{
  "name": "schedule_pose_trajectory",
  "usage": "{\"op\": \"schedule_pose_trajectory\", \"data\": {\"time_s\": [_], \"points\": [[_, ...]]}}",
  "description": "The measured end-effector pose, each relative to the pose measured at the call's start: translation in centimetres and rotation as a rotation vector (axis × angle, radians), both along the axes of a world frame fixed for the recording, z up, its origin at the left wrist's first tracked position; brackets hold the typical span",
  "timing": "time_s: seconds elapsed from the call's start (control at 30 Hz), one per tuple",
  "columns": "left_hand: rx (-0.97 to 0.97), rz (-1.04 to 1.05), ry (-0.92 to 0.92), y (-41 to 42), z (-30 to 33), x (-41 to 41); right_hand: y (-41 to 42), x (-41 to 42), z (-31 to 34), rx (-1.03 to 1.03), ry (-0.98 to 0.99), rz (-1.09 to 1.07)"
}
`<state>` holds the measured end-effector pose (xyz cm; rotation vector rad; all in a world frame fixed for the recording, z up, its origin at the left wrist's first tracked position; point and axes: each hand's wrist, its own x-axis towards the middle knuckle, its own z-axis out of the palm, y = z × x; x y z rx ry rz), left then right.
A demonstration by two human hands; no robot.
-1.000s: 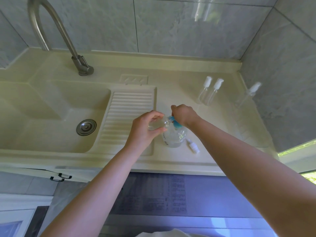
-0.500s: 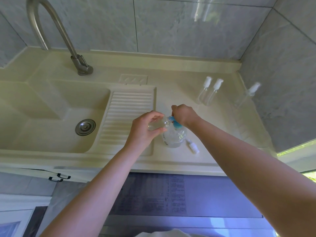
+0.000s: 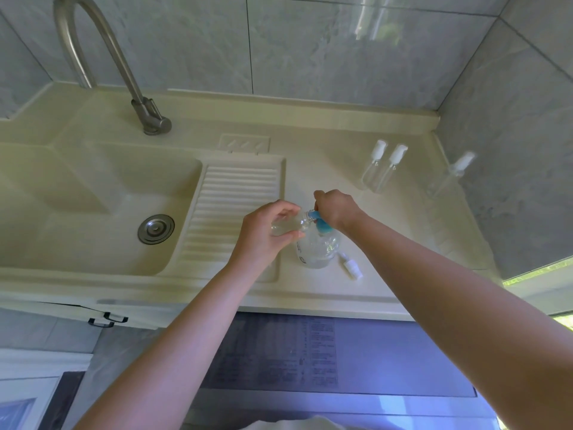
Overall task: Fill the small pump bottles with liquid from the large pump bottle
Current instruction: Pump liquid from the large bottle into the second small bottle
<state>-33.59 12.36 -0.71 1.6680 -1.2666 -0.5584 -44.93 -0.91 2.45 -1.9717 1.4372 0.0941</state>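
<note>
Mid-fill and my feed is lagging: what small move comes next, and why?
Probably press the blue pump down once more. The right hand sits on it, and the left hand holds the small bottle with its open neck at the spout.

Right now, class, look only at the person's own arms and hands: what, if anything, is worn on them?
Nothing shows on them. The left hand and right hand are bare, with no gloves, rings, watch or bracelets visible. Both forearms are uncovered right to the frame's edge; no sleeves appear.
</note>
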Motion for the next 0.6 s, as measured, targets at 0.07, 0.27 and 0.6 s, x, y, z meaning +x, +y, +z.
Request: {"op": "schedule_pose_trajectory", "data": {"time_s": [0.07,0.27,0.6], "points": [[0.004,0.005,-0.002,0.0,-0.2,0.0,0.1,0.1,-0.2,-0.03,0.004,-0.005],[0.001,0.003,-0.001,0.1,-0.1,-0.1,0.5,-0.1,0.5,-0.031,0.006,0.014],[-0.008,0.008,-0.019,0.1,-0.4,-0.1,0.8,0.0,0.5,-0.114,0.051,0.059]]}}
